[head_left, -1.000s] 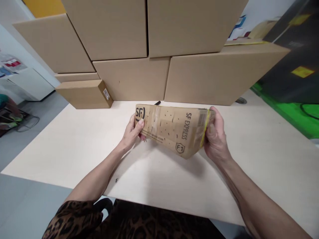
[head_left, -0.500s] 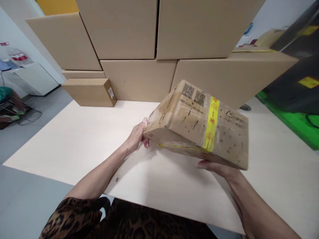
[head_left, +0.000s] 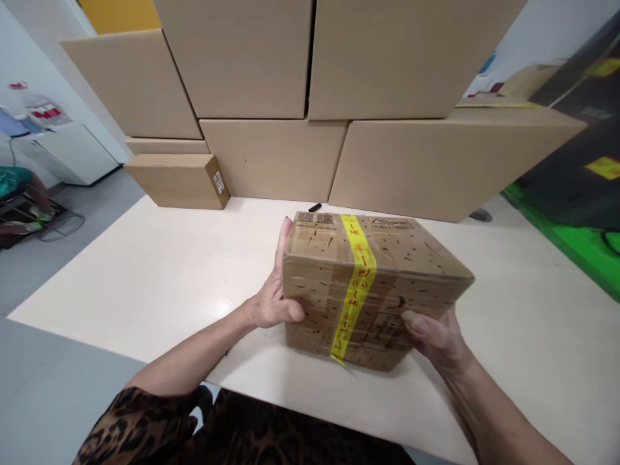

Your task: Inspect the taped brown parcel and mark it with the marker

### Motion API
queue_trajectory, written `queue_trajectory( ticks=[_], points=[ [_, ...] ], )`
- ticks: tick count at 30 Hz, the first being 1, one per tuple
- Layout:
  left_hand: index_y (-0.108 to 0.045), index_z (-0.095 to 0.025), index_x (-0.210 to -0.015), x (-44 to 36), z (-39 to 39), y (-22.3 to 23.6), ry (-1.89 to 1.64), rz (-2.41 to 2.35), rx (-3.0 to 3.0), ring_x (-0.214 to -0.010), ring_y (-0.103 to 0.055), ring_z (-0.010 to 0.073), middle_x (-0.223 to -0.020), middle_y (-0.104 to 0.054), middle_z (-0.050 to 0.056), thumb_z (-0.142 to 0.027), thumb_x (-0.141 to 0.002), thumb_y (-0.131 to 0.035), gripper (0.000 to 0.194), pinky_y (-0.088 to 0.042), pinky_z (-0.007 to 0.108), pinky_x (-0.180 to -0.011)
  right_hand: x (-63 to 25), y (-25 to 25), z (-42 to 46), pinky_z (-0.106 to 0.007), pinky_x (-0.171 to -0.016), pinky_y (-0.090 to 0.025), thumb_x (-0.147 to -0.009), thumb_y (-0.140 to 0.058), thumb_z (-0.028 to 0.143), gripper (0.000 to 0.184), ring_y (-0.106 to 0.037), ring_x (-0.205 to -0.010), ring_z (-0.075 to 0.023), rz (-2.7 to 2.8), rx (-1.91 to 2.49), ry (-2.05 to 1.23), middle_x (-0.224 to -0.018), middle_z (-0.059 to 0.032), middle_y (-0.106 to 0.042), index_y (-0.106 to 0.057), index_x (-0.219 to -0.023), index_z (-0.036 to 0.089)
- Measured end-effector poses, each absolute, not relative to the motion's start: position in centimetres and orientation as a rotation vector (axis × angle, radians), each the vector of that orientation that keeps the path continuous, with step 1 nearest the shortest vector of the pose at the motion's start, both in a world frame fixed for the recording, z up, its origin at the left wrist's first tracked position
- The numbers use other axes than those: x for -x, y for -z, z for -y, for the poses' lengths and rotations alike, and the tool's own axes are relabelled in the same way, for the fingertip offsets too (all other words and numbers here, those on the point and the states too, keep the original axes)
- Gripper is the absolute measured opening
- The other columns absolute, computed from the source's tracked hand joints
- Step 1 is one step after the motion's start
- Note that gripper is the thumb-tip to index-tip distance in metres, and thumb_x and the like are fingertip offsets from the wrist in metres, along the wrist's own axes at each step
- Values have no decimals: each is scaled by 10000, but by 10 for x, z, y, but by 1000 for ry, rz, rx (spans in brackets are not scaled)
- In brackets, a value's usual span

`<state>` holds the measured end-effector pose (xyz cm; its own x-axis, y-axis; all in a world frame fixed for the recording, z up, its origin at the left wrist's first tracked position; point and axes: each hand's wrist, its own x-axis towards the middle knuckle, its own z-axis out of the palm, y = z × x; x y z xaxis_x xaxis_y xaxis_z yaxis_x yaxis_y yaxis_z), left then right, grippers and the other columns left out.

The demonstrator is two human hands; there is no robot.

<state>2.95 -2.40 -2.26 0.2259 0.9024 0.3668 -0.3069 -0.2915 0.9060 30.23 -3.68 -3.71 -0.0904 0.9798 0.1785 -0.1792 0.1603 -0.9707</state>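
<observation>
A worn cardboard parcel with a yellow tape strip over its top and near face sits upright on the pale table. My left hand grips its left side, thumb on the near face. At the lower right corner of the parcel, my right hand holds on with its thumb pressed against the front. Labels show on the parcel's top at the far edge.
Large plain cardboard boxes are stacked along the table's far edge. A small flat box lies at the back left. A small black object lies just behind the parcel. Grey floor lies left, green floor at right.
The parcel has been turned over in my hands, from the printed side up to the yellow-taped side up, and lowered onto the table nearer to me.
</observation>
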Motion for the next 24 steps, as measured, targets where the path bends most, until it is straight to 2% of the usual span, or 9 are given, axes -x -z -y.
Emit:
queue_trajectory(
  ticks=[2,4,6,9,13,15,18,21,24],
  points=[
    [-234,-389,-1738,-29,26,20,-1372,-554,-1449,-1595,-442,439,-1767,-406,115,-624,-784,-914,1195,-447,614,-1265,-302,36,38,-572,-931,-697,-754,-902,599,806,-803,-1112,-400,1251,913,-1229,-1215,-101,-835,-638,-1468,333],
    [-265,-423,-1724,-27,27,17,-1412,-557,-1445,-1555,-501,406,-1753,-439,84,-528,-866,-863,1052,-465,593,-1255,-298,36,38,-557,-896,-710,-753,-914,568,779,-810,-1089,-390,1262,882,-1285,-1195,-101,-839,-647,-1443,322],
    [-352,-398,-1694,-26,26,14,-1454,-615,-1372,-1513,-543,386,-1700,-511,82,-546,-899,-813,931,-468,577,-1255,-290,37,37,-541,-873,-720,-765,-926,500,695,-818,-1075,-371,1264,832,-1393,-1212,-100,-835,-669,-1384,315],
    [-430,-363,-1652,-24,22,7,-1523,-738,-1278,-1482,-556,364,-1661,-546,78,-595,-865,-816,907,-439,552,-1281,-277,40,36,-539,-911,-717,-774,-936,396,578,-806,-1160,-357,1289,752,-1555,-1347,-102,-799,-693,-1291,313],
    [-499,-371,-1581,-24,12,-1,-1603,-875,-1140,-1459,-562,349,-1572,-602,71,-698,-865,-770,833,-495,518,-1226,-269,45,34,-548,-1052,-664,-779,-931,403,723,-738,-1330,-353,1302,759,-1627,-1491,-91,-734,-632,-1434,339],
    [-535,-364,-1534,-24,6,-1,-1615,-918,-1125,-1522,-499,344,-1591,-575,73,-768,-887,-717,784,-482,495,-1234,-271,49,32,-543,-1088,-643,-773,-926,429,814,-739,-1326,-350,1245,813,-1610,-1473,-88,-746,-593,-1511,342],
    [-550,-346,-1484,-21,-4,6,-1616,-959,-1157,-1581,-412,329,-1636,-512,83,-842,-882,-678,790,-418,479,-1280,-278,54,27,-525,-1085,-640,-744,-920,468,839,-755,-1302,-354,1131,889,-1609,-1419,-84,-781,-611,-1511,324],
    [-586,-320,-1404,-12,-15,17,-1650,-1006,-1213,-1509,-465,327,-1548,-552,102,-877,-820,-719,818,-441,482,-1245,-283,51,22,-528,-1032,-662,-745,-893,486,773,-791,-1238,-368,1087,925,-1731,-1373,-94,-810,-664,-1460,304],
    [-663,-301,-1320,-3,-22,23,-1658,-994,-1284,-1367,-575,297,-1415,-643,87,-850,-843,-724,729,-479,457,-1188,-284,44,19,-566,-935,-692,-729,-859,527,610,-835,-1099,-406,1087,914,-1860,-1204,-119,-865,-778,-1274,264]
  ],
)
